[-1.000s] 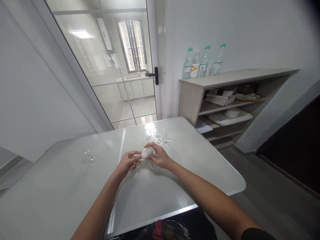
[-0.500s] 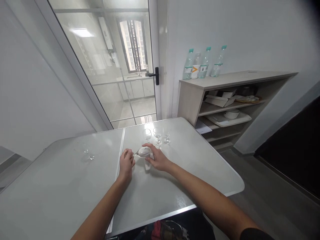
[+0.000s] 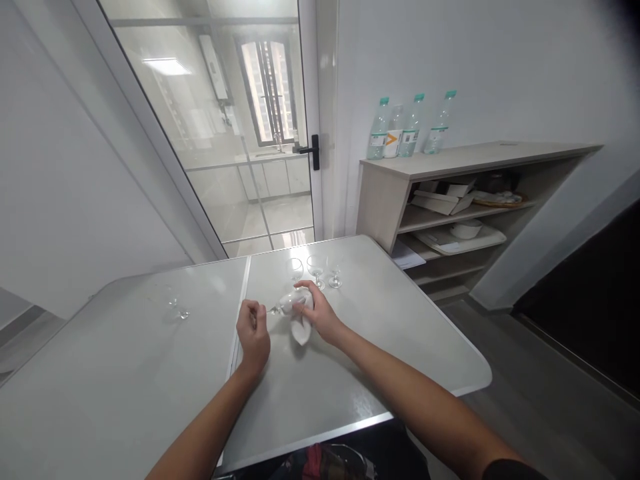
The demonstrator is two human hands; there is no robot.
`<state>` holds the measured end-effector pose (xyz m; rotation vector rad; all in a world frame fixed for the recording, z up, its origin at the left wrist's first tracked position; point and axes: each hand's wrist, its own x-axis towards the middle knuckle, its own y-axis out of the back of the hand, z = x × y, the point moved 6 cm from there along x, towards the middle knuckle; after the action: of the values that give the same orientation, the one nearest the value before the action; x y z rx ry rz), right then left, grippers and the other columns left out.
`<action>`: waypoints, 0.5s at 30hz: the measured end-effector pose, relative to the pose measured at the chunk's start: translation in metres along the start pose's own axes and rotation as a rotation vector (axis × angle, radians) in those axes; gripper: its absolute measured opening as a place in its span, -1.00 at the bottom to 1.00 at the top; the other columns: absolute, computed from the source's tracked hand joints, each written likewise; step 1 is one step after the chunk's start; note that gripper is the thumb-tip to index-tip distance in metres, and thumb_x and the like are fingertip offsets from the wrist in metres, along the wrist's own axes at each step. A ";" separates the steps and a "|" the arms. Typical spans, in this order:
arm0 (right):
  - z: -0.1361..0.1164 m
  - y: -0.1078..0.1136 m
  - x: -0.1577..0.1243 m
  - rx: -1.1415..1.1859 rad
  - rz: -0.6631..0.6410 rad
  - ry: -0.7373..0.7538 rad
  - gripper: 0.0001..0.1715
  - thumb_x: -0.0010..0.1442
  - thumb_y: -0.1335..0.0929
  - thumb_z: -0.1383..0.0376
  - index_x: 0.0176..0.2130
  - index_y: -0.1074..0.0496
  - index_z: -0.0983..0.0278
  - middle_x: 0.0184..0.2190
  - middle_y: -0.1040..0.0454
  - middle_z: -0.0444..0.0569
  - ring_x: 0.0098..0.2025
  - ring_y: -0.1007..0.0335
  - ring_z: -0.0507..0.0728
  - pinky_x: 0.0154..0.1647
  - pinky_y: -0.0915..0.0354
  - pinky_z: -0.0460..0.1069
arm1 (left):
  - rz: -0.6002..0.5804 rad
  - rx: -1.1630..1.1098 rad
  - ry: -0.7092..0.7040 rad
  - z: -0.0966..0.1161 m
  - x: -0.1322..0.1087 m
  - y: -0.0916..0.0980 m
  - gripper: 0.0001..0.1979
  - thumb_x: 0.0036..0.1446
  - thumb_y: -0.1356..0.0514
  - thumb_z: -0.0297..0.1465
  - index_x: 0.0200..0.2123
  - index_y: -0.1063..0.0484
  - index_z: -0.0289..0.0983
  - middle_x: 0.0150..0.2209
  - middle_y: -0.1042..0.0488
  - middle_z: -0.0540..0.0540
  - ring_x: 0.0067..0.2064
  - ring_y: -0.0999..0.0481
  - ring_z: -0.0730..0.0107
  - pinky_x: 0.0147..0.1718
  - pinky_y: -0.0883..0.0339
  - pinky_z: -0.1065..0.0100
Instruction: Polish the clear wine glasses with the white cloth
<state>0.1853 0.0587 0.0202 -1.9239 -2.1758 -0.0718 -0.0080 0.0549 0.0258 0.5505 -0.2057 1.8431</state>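
My left hand (image 3: 253,337) is closed around the foot end of a clear wine glass (image 3: 286,303), which lies sideways in the air above the table. My right hand (image 3: 321,315) wraps a white cloth (image 3: 301,331) about the bowl, with part of the cloth inside it and a loose end hanging below. Just beyond my hands, a row of three clear stemmed glasses stands: a left one (image 3: 296,269), a middle one (image 3: 316,267) and a right one (image 3: 335,279). Off to the left is another clear glass (image 3: 173,304); whether it stands or lies, I cannot tell.
The pale glossy table (image 3: 400,333) has a metal strip running across it. Behind it is a glass door (image 3: 273,220) with a black handle (image 3: 315,152). On the right, a shelf unit (image 3: 383,200) bears several plastic bottles (image 3: 411,130) on top, with boxes and a tray inside.
My right hand has shifted a little on the bowl, and the cloth now bunches and hangs differently. My left hand has turned slightly at the glass's foot end.
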 end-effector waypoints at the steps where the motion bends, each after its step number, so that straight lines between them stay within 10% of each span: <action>1: -0.006 -0.004 -0.002 -0.075 -0.061 0.073 -0.39 0.16 -0.47 0.12 0.15 -0.31 0.14 -0.28 -0.42 -0.14 -0.29 -0.35 0.12 -0.24 -0.30 -0.02 | 0.005 -0.071 0.104 -0.010 0.004 0.000 -0.75 0.27 -0.13 -0.18 -0.37 -0.21 -0.17 -0.46 -0.13 0.05 -0.48 -0.14 0.43 -0.52 -0.11 0.38; 5: -0.011 -0.009 -0.005 -0.290 -0.074 0.186 -0.49 0.15 -0.45 0.24 0.09 -0.38 0.13 -0.33 -0.41 -0.17 -0.33 -0.32 0.11 -0.23 -0.27 -0.01 | -0.078 -0.271 0.347 -0.034 0.012 -0.011 -0.70 0.16 -0.18 -0.18 -0.46 -0.14 -0.19 -0.49 -0.07 0.10 -0.54 -0.04 0.51 -0.61 0.05 0.44; 10: 0.006 0.011 0.003 -0.192 0.154 0.034 -0.58 0.18 -0.44 0.10 -0.02 -0.36 0.17 -0.42 -0.34 -0.20 -0.41 -0.24 0.08 -0.34 -0.24 -0.04 | -0.167 -0.221 0.301 -0.022 -0.001 -0.018 -0.72 0.13 -0.20 -0.23 -0.48 -0.18 -0.21 -0.49 -0.09 0.07 -0.50 -0.10 0.47 -0.55 -0.04 0.43; 15: -0.009 0.001 0.000 -0.207 -0.122 0.131 -0.30 0.14 -0.49 0.19 0.21 -0.28 0.14 -0.19 -0.45 -0.10 -0.24 -0.38 0.13 -0.16 -0.32 0.00 | -0.084 -0.154 0.231 -0.013 0.001 -0.008 -0.79 0.15 -0.18 -0.25 -0.44 -0.25 -0.21 -0.45 -0.17 0.04 -0.44 -0.17 0.44 -0.48 -0.12 0.43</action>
<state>0.1878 0.0571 0.0284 -1.8268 -2.2713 -0.4475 -0.0046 0.0641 0.0140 0.2330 -0.1646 1.7753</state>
